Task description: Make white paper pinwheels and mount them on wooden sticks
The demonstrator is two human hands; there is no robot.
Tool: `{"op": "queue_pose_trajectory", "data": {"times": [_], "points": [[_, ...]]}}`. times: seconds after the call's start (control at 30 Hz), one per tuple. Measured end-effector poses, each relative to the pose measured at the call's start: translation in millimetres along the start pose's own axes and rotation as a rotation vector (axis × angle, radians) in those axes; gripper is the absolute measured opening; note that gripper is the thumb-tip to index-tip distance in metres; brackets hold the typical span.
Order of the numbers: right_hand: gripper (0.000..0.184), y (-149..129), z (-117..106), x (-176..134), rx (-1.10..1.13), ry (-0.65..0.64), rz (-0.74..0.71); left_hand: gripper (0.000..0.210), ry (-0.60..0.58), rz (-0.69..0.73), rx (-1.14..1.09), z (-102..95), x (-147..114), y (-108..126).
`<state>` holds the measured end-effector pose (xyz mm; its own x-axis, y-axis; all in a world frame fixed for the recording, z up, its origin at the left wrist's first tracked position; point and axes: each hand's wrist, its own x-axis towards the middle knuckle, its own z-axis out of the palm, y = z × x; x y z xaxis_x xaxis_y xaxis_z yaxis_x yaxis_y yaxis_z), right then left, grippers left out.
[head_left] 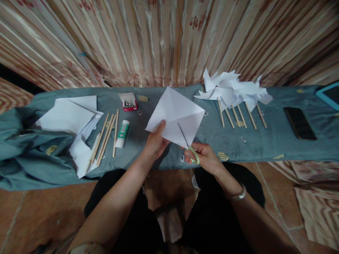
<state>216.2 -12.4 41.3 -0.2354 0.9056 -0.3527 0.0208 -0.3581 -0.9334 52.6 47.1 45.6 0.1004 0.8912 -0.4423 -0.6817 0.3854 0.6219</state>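
A white square sheet of paper (pixel 176 111) with crease lines is held up over the table by my left hand (pixel 156 141), thumb on top and fingers underneath. My right hand (pixel 202 155) grips scissors (pixel 195 155) with pale green handles. One scissor blade lies over the paper near its lower right corner, pointing toward the middle; where the other blade is, I cannot tell. To the right stand several white paper pinwheels (pixel 219 88) on wooden sticks, lying close together at the table's back.
The cloth-covered table (pixel 267 144) also bears white paper sheets (pixel 71 114), several wooden sticks (pixel 106 144), a glue stick (pixel 122 134) and a small red box of metal pins (pixel 129 105) on the left. At right lie a phone (pixel 299 123) and a blue-edged device (pixel 327 95). A pleated curtain (pixel 169 42) hangs behind.
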Motion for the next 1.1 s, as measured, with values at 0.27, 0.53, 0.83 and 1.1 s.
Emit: {"op": "queue_pose_trajectory", "data": {"times": [0.27,0.53,0.83,1.1], "points": [[0.049,-1,-3,-4,0.007,-0.1,0.028,0.01,0.018,0.031,-0.027,2.4,2,7],[0.05,-7,-28,-20,-0.09,-0.134,0.067,0.015,0.032,0.117,-0.036,-12.1,12,30],[0.043,-6,-60,-15,-0.023,0.541,-0.24,0.023,-0.095,0.033,0.176,-17.0,3,22],[0.043,-13,-51,-13,-0.003,0.443,-0.18,0.04,-0.15,-0.058,0.371,-19.7,-5,2]]}}
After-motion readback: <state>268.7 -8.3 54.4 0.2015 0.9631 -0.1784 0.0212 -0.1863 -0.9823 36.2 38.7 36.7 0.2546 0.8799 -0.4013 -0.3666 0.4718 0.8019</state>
